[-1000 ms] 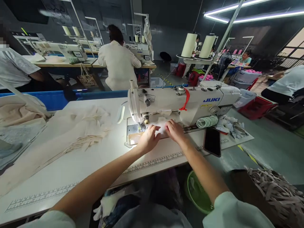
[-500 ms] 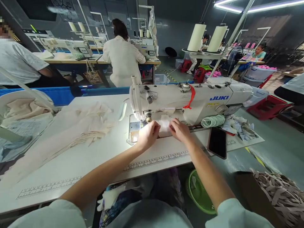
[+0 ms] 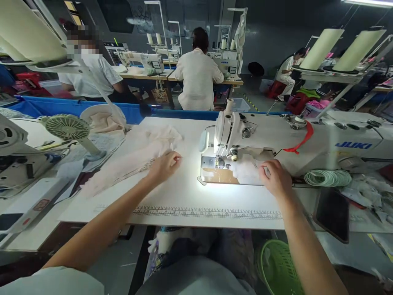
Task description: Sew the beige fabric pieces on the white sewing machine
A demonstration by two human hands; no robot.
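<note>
My left hand (image 3: 166, 167) is at the right edge of a pile of thin pale-pink fabric pieces (image 3: 129, 159). Its fingers are closed, and whatever is between them is hidden. On the bed of the sewing machine (image 3: 260, 133) lies a small white fabric piece (image 3: 244, 167), beside the needle area. My right hand (image 3: 275, 177) pinches that piece at its right end, thumb and fingers together. The machine's lamp lights the metal plate (image 3: 211, 175) left of the fabric.
A small green fan (image 3: 69, 128) stands at the left by a second machine. Coiled pale-green cord (image 3: 328, 178) and a dark phone (image 3: 332, 213) lie at the right. Below hangs a green basket (image 3: 281, 262). Co-workers sit beyond the blue trough (image 3: 113, 110).
My left hand has left the white fabric and moved left to the pink pile. My right hand stays at the fabric by the machine. The view has swung left.
</note>
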